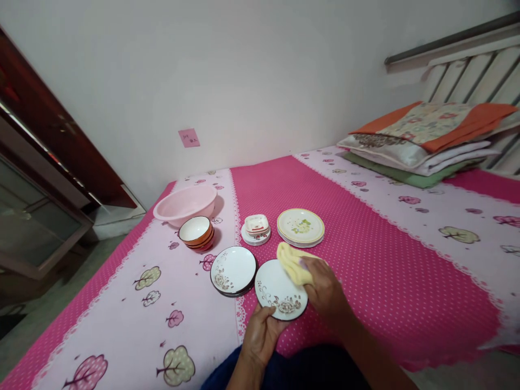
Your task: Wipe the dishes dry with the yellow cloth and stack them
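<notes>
My left hand (260, 330) grips the near rim of a white plate with a brown floral pattern and dark edge (278, 292), holding it just above the pink bed sheet. My right hand (325, 290) is closed on a yellow cloth (293, 261) that presses on the plate's upper right side. A second matching plate (233, 270) lies flat on the sheet just left of the held one.
Behind the plates are stacked orange-and-white bowls (196, 233), a pink plastic basin (184, 204), a small square dish on saucers (256, 227) and a stack of yellow-rimmed plates (300, 227). Folded bedding and pillows (422, 141) lie at the far right. A dark cabinet (44, 162) stands left.
</notes>
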